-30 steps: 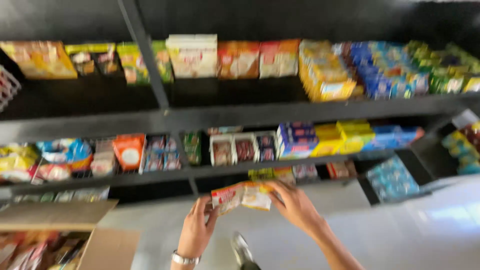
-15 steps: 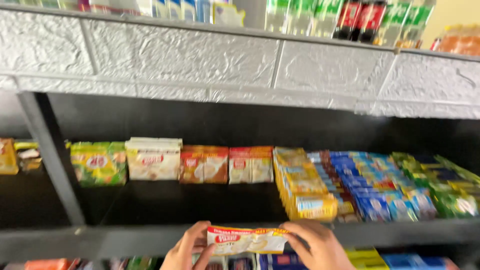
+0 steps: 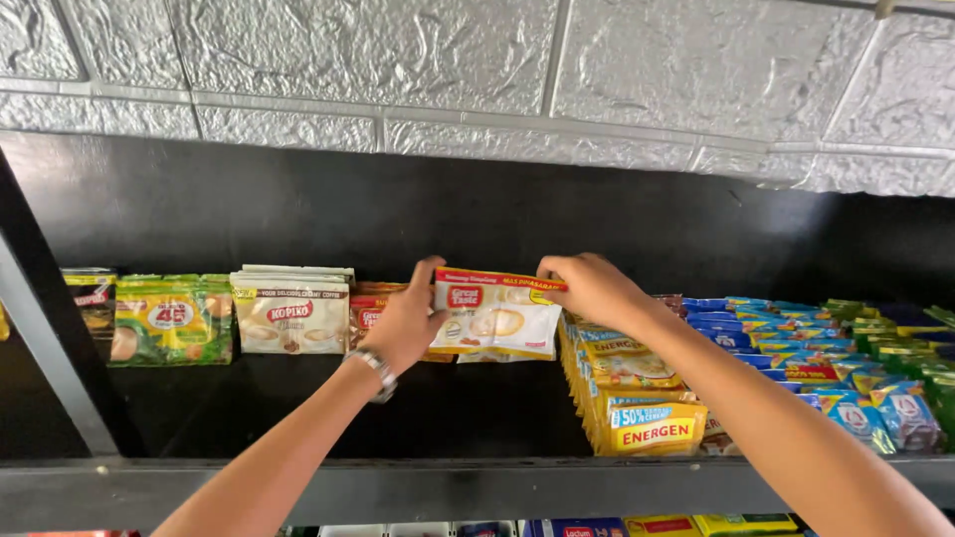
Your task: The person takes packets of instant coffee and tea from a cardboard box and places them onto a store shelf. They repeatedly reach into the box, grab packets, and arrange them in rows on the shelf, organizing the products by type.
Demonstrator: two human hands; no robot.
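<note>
Black shelf [image 3: 298, 408] carries rows of sachets, yellow sachet row [image 3: 637, 398] right, left hand [image 3: 403, 323] and right hand [image 3: 592, 288] each in pinch grip on white-yellow sachet pack [image 3: 497, 316] held upright above shelf middle.

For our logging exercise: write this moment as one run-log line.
left hand: grips sachet stack left edge | right hand: grips top right corner | stack: upright, over black shelf | neighbours: beige packets, yellow sachet row
</note>
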